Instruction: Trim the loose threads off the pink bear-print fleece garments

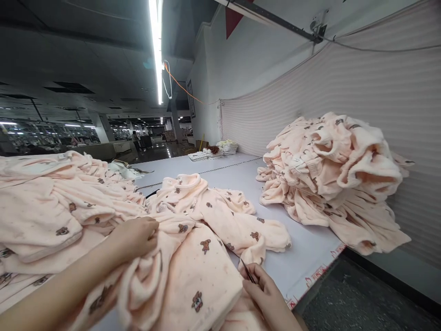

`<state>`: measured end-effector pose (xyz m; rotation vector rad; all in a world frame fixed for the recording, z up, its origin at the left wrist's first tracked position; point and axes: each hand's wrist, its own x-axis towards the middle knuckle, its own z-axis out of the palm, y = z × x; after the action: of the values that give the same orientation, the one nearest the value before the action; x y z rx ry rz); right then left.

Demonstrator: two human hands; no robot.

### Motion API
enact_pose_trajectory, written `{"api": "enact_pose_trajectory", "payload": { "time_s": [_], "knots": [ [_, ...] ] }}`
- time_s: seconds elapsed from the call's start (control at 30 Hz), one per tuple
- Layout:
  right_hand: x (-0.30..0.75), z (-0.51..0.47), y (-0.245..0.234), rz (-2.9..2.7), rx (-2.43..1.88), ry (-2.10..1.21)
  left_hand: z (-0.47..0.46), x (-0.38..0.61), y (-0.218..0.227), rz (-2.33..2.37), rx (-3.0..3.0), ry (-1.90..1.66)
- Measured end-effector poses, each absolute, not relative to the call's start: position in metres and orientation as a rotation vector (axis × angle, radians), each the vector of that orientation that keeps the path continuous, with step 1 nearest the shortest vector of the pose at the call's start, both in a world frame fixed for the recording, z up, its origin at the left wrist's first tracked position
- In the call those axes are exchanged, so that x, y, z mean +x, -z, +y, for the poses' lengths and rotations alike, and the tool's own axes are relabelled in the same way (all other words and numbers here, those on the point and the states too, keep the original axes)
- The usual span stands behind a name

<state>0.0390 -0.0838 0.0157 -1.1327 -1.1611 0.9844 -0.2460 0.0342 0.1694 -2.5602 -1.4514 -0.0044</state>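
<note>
A pale pink fleece garment (206, 257) printed with small brown bears lies spread and crumpled on the table in front of me. My left hand (139, 235) is closed on its fabric at the left, fingers curled into the folds. Near the garment's right edge, my right hand (263, 294) grips dark, pointed thread snips (248, 272), tips angled up and away from me. Part of the snips is hidden in the fingers. A sleeve (255, 234) stretches to the right, just beyond the snips.
A heap of similar pink garments (31, 207) covers the left side. Another tall pile (330, 165) stands at the right, its cloth hanging over the table edge (317, 276). Folded white cloths (227, 147) lie at the far end. A striped fabric sheet (406, 115) covers the wall.
</note>
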Motion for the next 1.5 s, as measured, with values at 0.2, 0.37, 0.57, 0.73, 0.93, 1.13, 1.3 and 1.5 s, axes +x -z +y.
{"api": "enact_pose_trajectory", "payload": {
  "time_s": [0.2,0.37,0.57,0.73,0.93,1.13,1.3,1.5],
  "knots": [
    [0.018,-0.077,-0.022,-1.187,-1.142,-0.854,0.006,-0.27,-0.109,-1.227,-2.448,0.236],
    [-0.016,-0.078,-0.049,-1.107,-1.103,-0.885,-0.047,-0.213,-0.104,-1.22,-2.936,0.737],
    [-0.028,-0.086,-0.05,-1.17,-1.178,-0.713,-0.054,-0.169,-0.107,-1.84,-3.397,1.346],
    [-0.017,-0.095,-0.031,-1.403,-1.346,-0.452,-0.042,-0.179,-0.088,-1.855,-3.079,2.075],
    [-0.015,-0.098,-0.03,-1.553,-1.289,-0.21,-0.055,-0.182,-0.078,-1.569,-2.97,1.611],
    [0.001,-0.097,-0.044,-1.659,-1.382,-0.663,-0.056,-0.182,-0.056,-1.476,-2.814,1.505],
    [0.003,-0.101,-0.054,-1.721,-1.345,-0.498,-0.054,-0.187,-0.048,-1.444,-2.803,1.453],
    [-0.005,-0.097,-0.04,-1.638,-1.421,-0.323,-0.053,-0.183,-0.074,-1.531,-2.938,1.735]
  ]
}}
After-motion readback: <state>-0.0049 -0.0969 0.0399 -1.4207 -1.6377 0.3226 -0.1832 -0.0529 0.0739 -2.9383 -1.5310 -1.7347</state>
